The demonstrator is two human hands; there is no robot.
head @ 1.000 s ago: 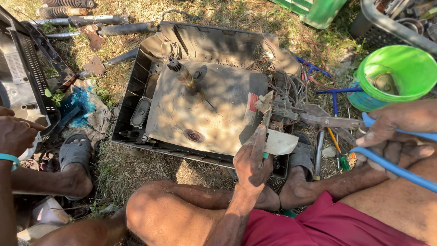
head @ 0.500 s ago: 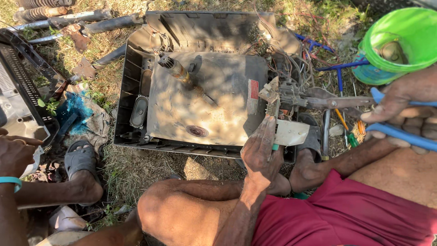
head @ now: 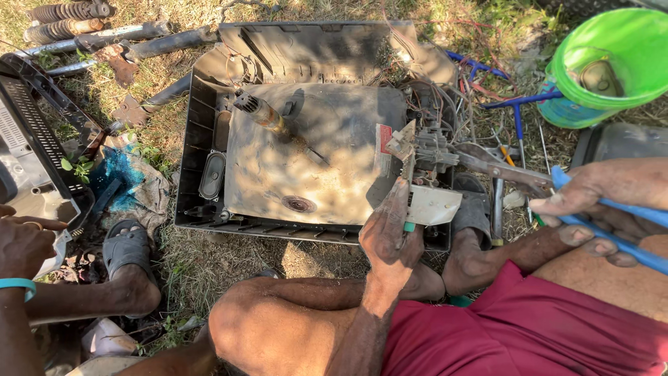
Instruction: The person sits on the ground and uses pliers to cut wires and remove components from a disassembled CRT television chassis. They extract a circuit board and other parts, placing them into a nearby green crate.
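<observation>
**scrapyard_joe:** Hands first. Left hand (head: 391, 233) sits at lower middle of the frame, fingers closed around a circuit board (head: 406, 161) that stands on edge at the right rim of the old TV shell (head: 209, 132). A pale flat plate (head: 433, 205) sticks out just right of that hand. Right hand (head: 591, 198) is at the right edge, fingers wrapped tight on the blue handles of pliers (head: 511, 174), whose metal nose points left into the parts clustered by the board.

**tubefan:** What's crowding it?

**scrapyard_joe:** Plenty. Picture tube (head: 313, 160) lies face down and fills most of the shell, its neck (head: 261, 111) poking toward upper left. Tangle of wires (head: 445, 104) sits right behind the board, between it and the shell's back wall. A small oval speaker (head: 213, 175) is in the left side of the shell. Person's own foot (head: 473, 261) rests against the shell's lower right corner, right under the pliers.

**tubefan:** And outside the shell?

**scrapyard_joe:** Green bucket (head: 612, 59) upper right, with blue rods (head: 518, 104) lying in the grass beside it. Coil springs (head: 66, 21) and dark pipes (head: 139, 35) upper left. Black grille panel (head: 42, 132) at the left edge, blue rag (head: 122, 174) next to it. Another person's hand (head: 24, 244) with a teal wristband (head: 17, 285) is at lower left, and their sandalled foot (head: 129, 261) is near the shell's lower left corner.
</observation>
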